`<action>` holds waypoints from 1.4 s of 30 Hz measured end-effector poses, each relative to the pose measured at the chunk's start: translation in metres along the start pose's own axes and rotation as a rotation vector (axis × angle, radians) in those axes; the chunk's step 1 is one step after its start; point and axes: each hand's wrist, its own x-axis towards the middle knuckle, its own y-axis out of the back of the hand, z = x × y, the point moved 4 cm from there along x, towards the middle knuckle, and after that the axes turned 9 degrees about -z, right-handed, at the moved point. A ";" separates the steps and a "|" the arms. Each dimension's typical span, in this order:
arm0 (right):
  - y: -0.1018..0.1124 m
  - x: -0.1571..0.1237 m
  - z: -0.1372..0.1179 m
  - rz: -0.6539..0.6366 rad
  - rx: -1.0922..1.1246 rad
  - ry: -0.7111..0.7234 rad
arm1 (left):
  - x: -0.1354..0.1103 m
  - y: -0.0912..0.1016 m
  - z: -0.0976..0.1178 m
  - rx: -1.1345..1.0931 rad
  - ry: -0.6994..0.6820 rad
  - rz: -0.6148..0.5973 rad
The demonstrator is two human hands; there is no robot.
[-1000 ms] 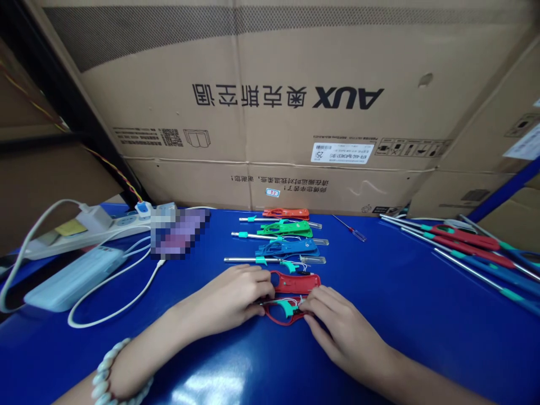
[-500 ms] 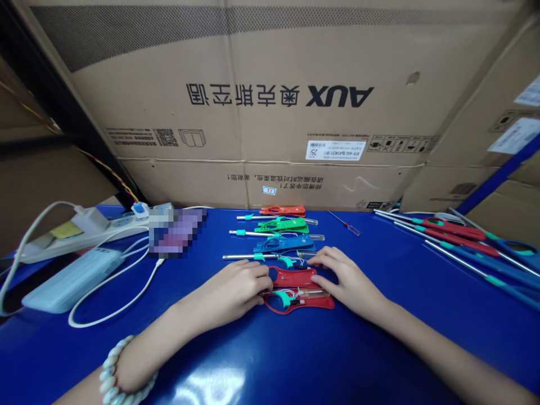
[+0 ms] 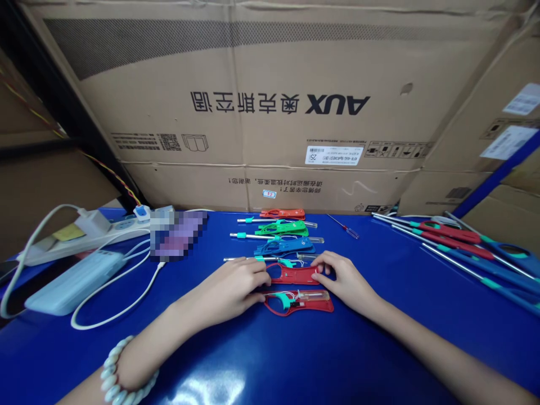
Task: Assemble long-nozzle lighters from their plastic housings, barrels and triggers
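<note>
A red plastic lighter handle half-shell (image 3: 293, 274) is between my hands. My right hand (image 3: 341, 278) pinches its right end between thumb and fingers. My left hand (image 3: 242, 281) has its fingers closed on the shell's left, looped end, its thumb by the lower lighter's left end. Just below lies an open red lighter handle (image 3: 318, 305) with a teal trigger (image 3: 283, 301), thin white wires and a clear fuel tank (image 3: 314, 295) in it. Above my hands lie opened lighters with a blue shell (image 3: 289, 246), a green shell (image 3: 287, 228) and an orange-red shell (image 3: 282, 214).
A small screwdriver (image 3: 350, 231) lies right of the row. Several long lighters (image 3: 455, 236) are piled at right. At left are a power strip (image 3: 71, 244), a light-blue power bank (image 3: 78, 281), white cables and a blurred-out purple item (image 3: 181, 233). A cardboard box (image 3: 253, 67) stands behind.
The red half-shell has shifted slightly up, away from the lower red lighter, with both hands on it. More of the lower lighter's clear tank now shows. The camera view has tilted slightly.
</note>
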 end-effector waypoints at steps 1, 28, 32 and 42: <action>0.000 0.000 0.001 0.010 0.008 0.001 | 0.000 0.001 -0.001 0.003 0.017 0.020; 0.000 0.002 -0.005 0.156 -0.089 0.120 | 0.017 -0.016 -0.031 -0.246 0.181 0.323; -0.001 -0.001 -0.004 0.152 -0.100 0.127 | 0.017 -0.016 -0.031 -0.358 0.171 0.339; -0.001 0.000 -0.001 0.145 -0.001 0.126 | 0.019 -0.015 -0.029 -0.533 0.191 0.254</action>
